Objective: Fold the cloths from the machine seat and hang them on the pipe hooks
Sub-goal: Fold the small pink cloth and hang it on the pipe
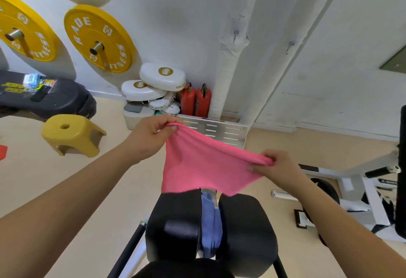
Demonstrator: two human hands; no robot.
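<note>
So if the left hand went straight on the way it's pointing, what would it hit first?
Likely the slotted metal plate, just beyond the pink cloth that the left hand pinches; depth is hard to judge.

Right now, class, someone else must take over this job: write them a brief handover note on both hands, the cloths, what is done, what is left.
Left hand pinches one top corner of the pink cloth, right hand the other; it hangs spread above the machine seat.
Blue cloth lies in the gap between the seat pads.
Both pipe hooks in view are bare.
Done: pink cloth picked up. Left: fold and hang both.
</note>
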